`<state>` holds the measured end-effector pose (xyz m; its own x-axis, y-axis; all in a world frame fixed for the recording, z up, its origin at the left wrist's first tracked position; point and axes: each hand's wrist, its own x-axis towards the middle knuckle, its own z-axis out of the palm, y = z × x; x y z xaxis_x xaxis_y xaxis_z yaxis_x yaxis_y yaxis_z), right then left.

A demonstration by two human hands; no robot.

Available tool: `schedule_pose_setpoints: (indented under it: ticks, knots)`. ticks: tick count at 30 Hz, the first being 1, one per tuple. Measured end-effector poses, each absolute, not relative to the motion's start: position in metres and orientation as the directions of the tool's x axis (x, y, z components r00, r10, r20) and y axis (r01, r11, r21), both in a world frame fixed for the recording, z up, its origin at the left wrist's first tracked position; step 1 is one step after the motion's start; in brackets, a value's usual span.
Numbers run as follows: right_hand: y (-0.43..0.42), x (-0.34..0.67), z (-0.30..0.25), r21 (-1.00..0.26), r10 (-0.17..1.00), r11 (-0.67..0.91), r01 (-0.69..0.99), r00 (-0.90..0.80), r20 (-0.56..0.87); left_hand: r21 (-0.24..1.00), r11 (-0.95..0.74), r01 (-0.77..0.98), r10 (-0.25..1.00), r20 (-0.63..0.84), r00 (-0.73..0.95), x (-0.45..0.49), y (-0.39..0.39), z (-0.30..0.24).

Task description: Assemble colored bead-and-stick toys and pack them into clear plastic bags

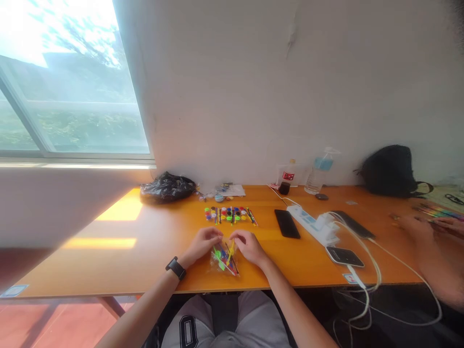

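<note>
- Nearest the head camera are the shorts (259,314) of the seated person, below the edge of the bench (119,261).
- The clear bag (213,267) lies on the bench near that edge, between the hands, with green, blue, red and yellow pieces inside.
- The left hand (203,243) has its fingers drawn together at the bag's upper left, seemingly pinching the plastic.
- The right hand (250,245) is nearly closed too, thumb and finger meeting at the upper right; it seems to grip the plastic.
- The step in hand looks like working at the bag's mouth. The next move calls for a firm pinch on both sides and a gentle pull, lest the pieces spill.
- Just beyond, a row of caps and sticks (229,216) lies on the bench, too small to count.
- Glare and folds hide the bag's rim; I cannot tell whether it is open, or whether the right hand also touches the yellow piece (229,256).
- At far right, another person's arm (427,251) is blurred, their work hard to make out.
</note>
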<state>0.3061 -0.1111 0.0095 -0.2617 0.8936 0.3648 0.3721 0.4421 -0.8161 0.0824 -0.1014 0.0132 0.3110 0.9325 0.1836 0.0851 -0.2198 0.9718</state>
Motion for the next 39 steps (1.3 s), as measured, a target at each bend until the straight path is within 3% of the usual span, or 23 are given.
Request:
schedule_pose_setpoints:
  ticks: [25, 34, 39]
  knots:
    - [-0.117, 0.305, 0.006, -0.725, 0.871, 0.49, 0.483, -0.294, 0.393, 0.921, -0.328, 0.211, 0.896, 0.232, 0.379, 0.084, -0.1, 0.005]
    - [-0.118, 0.306, 0.01, -0.77, 0.866, 0.499, 0.398, -0.271, 0.42, 0.951, -0.252, 0.179, 0.914, 0.174, 0.367, 0.083, -0.1, 0.002]
    - [-0.111, 0.307, 0.005, -0.83, 0.886, 0.464, 0.311, -0.19, 0.424, 0.944, -0.292, 0.152, 0.908, 0.224, 0.353, 0.083, -0.096, 0.0]
